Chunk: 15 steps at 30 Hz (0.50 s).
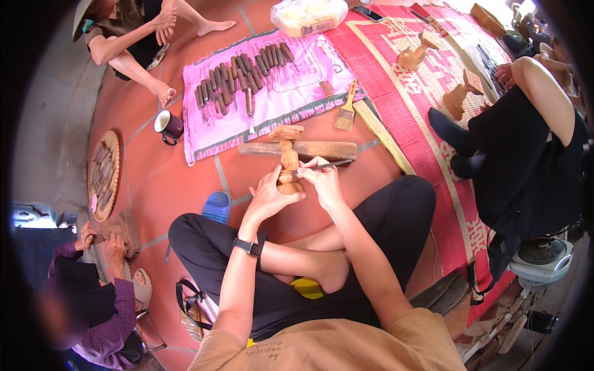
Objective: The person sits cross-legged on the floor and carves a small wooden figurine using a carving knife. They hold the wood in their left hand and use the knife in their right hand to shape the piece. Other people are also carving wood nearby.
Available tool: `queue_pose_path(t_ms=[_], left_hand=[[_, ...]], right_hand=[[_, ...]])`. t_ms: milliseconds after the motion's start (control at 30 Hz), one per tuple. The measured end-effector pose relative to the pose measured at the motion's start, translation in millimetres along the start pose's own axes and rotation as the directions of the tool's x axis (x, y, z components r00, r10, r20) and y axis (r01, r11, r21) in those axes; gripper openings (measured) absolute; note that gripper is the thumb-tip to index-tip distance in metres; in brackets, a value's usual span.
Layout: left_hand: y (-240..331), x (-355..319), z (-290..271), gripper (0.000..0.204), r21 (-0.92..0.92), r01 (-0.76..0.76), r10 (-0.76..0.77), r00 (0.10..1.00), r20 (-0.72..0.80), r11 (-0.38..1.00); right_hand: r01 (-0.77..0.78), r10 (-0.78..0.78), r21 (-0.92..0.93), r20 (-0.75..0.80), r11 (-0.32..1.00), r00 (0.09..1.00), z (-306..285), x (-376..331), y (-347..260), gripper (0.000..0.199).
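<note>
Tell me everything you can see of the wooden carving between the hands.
The wooden carving is light orange-brown and looks unpainted, with a broad, flattish top, a narrower neck, a rounded middle and rounded sections toward its base. The base is nearest the wearer. The left hand grips its lower part; the right hand holds a slim dark tool whose tip appears to meet it there. It overlaps a wooden block in view; whether they touch is unclear.
</note>
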<state>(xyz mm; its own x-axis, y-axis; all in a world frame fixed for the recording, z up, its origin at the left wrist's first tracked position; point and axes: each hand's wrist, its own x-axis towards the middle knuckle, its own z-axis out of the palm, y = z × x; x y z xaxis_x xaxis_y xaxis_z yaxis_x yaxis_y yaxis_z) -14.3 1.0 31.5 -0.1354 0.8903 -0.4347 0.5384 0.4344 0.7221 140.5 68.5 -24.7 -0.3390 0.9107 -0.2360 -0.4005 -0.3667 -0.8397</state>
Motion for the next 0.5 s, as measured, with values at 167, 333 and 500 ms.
queue_pose_path(t_ms=[167,333,500], left_hand=[[-25.7,14.7,12.2,0.116,0.046,-0.091,0.093,0.994,-0.052,0.995],[-20.6,8.3,15.8,0.111,0.030,-0.092,0.095,0.987,-0.127,0.995],[-16.1,8.8,11.9,0.109,0.014,-0.090,0.091,0.992,-0.093,0.996]], right_hand=[[-0.047,0.047,0.104,-0.001,0.993,0.999,-2.6,0.9,6.2,0.013],[0.001,0.011,0.103,-0.118,0.995,0.993,11.6,-9.6,-5.7,0.019],[-0.048,0.054,0.183,-0.028,0.982,0.998,-0.1,-8.6,5.3,0.023]])
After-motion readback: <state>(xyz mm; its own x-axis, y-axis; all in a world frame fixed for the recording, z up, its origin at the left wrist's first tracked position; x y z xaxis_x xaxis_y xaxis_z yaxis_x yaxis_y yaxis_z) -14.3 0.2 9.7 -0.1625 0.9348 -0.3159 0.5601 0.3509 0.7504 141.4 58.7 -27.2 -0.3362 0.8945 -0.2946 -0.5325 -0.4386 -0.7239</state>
